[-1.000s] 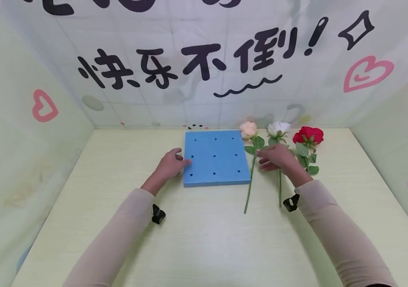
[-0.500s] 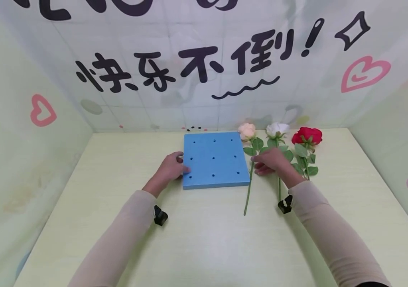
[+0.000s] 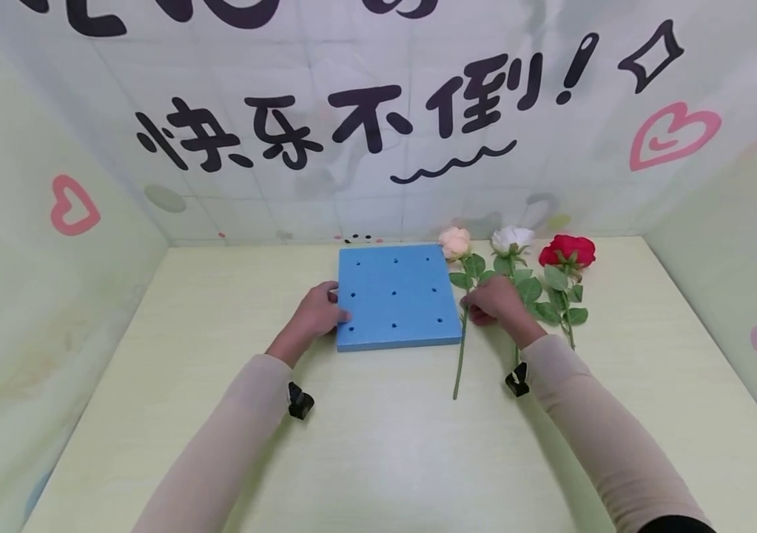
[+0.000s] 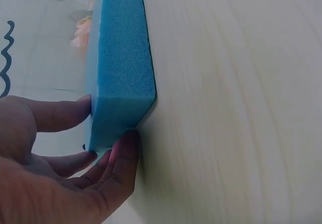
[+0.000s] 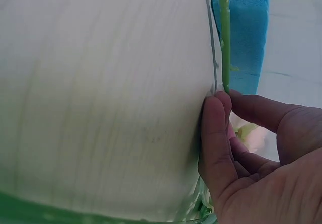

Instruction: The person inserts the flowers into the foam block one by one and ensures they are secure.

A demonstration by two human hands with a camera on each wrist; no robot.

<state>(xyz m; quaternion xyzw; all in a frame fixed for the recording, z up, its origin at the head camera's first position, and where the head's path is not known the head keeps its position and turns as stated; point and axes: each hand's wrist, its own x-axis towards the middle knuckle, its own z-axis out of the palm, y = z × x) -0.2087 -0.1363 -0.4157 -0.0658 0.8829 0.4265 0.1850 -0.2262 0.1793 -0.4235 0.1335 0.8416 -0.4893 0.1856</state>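
Note:
A square blue foam board (image 3: 411,311) with rows of small holes lies flat on the table. My left hand (image 3: 314,312) grips its left edge, thumb on the top face and fingers against the side, as the left wrist view shows on the foam board (image 4: 126,48). To the board's right lies a pale pink artificial rose (image 3: 454,243). My right hand (image 3: 496,300) pinches its green stem (image 5: 225,38) between thumb and fingertips, just beside the board's right side. That hand partly covers the stem of a white rose (image 3: 513,239).
A red rose (image 3: 567,252) with green leaves lies farthest right. The pale wooden table (image 3: 378,451) reaches back to a printed fabric wall (image 3: 271,200) behind the board. Fabric walls also stand at the left and right.
My right hand has moved left and slightly down, from above the white rose's stem to the pink rose's stem, and taken hold of it. My left hand has closed on the board's edge.

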